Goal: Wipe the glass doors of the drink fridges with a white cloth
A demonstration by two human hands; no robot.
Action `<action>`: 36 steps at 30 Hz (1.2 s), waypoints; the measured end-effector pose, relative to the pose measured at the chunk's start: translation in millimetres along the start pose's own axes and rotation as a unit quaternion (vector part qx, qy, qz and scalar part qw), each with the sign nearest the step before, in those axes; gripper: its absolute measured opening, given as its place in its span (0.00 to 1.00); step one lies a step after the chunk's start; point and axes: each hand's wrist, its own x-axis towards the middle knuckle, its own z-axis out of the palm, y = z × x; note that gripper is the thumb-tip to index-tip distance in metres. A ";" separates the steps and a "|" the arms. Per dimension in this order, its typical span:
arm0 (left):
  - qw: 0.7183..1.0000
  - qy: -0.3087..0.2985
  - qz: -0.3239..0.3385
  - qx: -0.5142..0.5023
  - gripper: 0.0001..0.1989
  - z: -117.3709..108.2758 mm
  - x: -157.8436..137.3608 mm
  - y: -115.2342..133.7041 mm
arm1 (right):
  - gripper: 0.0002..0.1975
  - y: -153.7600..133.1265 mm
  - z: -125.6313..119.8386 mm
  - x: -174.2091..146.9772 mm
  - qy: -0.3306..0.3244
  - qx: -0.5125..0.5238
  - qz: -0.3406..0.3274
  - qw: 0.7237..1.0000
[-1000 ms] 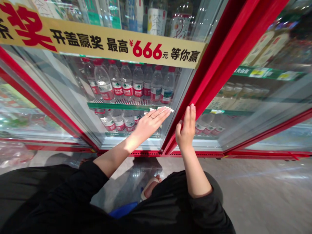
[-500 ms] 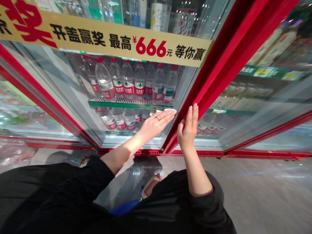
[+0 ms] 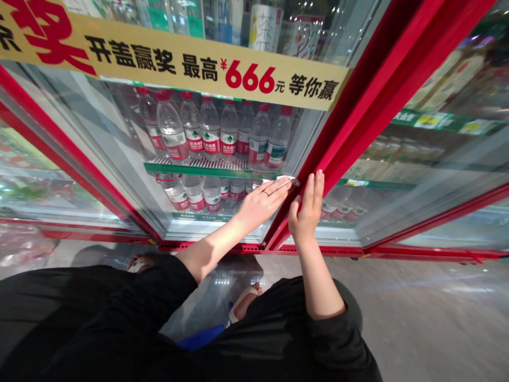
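My left hand (image 3: 262, 201), with a ring on one finger, lies stretched out over the glass door (image 3: 131, 132) of a drinks fridge. Under its fingers it presses a thin white cloth (image 3: 285, 179), mostly hidden, near the door's right edge. Just to the right, my right hand (image 3: 305, 212) rests flat against the red door frame (image 3: 338, 138), fingers straight and nothing visible in it. Behind the glass stand water bottles (image 3: 228, 132) with red caps and red-and-white labels, on a shelf with a green edge strip (image 3: 207, 170).
A yellow banner (image 3: 167, 58) with red and black print crosses the door above. Another glass door (image 3: 382, 201) with bottles is on the right. Wrapped packs (image 3: 24, 246) sit on the floor at left. Below are my legs and a blue object (image 3: 202, 337).
My left hand has slid a little to the right with the cloth, its fingertips now closer to the red frame. My right hand stays in place.
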 end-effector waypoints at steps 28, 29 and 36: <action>0.992 0.033 -0.120 -0.027 0.34 -19.0 -24.7 -28.5 | 0.49 -31.1 10.8 -6.1 -0.119 0.012 0.013 0.993; 0.992 0.032 -0.117 -0.024 0.33 -16.8 -24.0 -25.3 | 0.49 -31.4 12.9 -5.9 -0.122 0.013 0.011 0.992; 0.997 -0.016 -0.071 -0.020 0.30 -2.0 -62.9 -23.8 | 0.50 -30.7 22.8 -5.6 -0.099 0.013 -0.017 0.995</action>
